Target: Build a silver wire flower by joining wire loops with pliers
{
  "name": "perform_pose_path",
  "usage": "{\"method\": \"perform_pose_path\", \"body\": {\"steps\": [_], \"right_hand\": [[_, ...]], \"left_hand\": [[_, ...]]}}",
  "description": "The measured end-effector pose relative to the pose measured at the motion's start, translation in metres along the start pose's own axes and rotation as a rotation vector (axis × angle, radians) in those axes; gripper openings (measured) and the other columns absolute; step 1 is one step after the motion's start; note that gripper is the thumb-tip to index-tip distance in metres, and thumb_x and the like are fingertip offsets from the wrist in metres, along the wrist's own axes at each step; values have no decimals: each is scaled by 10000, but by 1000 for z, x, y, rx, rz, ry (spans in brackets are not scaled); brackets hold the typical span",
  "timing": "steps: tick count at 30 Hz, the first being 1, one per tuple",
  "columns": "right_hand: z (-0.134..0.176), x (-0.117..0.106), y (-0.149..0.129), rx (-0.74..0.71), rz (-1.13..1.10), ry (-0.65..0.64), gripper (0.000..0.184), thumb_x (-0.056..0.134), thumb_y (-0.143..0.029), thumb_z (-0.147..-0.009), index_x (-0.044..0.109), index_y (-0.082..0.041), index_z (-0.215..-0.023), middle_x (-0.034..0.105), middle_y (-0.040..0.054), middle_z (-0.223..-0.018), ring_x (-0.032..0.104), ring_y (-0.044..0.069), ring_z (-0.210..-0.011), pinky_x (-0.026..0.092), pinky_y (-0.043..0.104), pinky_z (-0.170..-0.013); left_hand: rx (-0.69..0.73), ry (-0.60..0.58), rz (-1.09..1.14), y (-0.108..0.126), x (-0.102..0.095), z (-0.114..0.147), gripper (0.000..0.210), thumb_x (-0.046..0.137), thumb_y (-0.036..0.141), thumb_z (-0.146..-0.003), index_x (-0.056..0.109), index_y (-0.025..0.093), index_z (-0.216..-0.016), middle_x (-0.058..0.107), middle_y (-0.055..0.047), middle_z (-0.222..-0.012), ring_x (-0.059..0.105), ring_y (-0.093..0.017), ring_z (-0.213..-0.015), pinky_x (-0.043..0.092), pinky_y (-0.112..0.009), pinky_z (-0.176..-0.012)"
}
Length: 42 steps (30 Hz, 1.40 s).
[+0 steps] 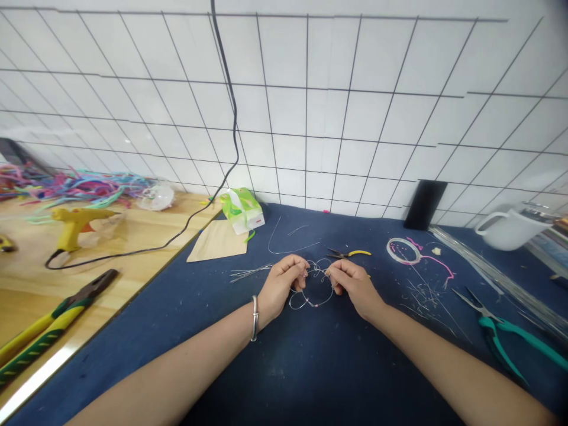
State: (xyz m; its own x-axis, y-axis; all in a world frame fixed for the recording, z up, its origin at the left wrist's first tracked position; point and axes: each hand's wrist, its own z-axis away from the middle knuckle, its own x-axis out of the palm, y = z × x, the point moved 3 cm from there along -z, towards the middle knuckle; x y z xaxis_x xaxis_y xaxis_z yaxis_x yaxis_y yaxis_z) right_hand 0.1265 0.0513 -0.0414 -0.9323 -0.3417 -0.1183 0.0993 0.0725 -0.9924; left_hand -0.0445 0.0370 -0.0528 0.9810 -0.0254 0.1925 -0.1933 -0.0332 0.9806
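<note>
Between my two hands is a thin wire shape (329, 298) bent into loops, with small pinkish beads on its lower curve. My left hand (286, 281) pinches its left side, thumb against fingers, and a silver bangle (254, 319) circles that wrist. On the opposite side my right hand (350, 281) pinches the wire too. Small pliers (357, 254) with yellow handles lie just behind my right hand. Loose straight wires (251, 272) rest to the left of my left hand. The exact spots under my fingertips are hidden.
Teal-handled pliers (499, 325), wire clippings (423, 296) and a shallow round dish (403, 251) lie at right, near a white mug (510, 226). A tissue pack (244, 211) stands behind. On the wooden surface at left are a yellow glue gun (73, 226) and large pliers (66, 310).
</note>
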Motion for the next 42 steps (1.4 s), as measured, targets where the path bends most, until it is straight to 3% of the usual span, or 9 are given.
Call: {"method": "perform_pose_path", "body": {"steps": [25, 42], "right_hand": [[-2, -3, 5, -21, 40, 44, 213, 473, -368, -827, 537, -183, -742, 485, -30, -593, 438, 91, -505, 350, 228, -511], [-2, -5, 4, -1, 16, 74, 181, 495, -330, -812, 554, -178, -732, 460, -42, -564, 426, 85, -498, 340, 220, -505]], "left_hand": [[81, 43, -187, 4, 0, 5, 191, 452, 301, -840, 551, 164, -751, 571, 0, -631, 502, -96, -543, 387, -208, -526], [85, 31, -194, 4, 0, 5, 190, 442, 302, -854, 533, 167, -757, 558, 8, -631, 493, -96, -549, 389, -214, -541]]}}
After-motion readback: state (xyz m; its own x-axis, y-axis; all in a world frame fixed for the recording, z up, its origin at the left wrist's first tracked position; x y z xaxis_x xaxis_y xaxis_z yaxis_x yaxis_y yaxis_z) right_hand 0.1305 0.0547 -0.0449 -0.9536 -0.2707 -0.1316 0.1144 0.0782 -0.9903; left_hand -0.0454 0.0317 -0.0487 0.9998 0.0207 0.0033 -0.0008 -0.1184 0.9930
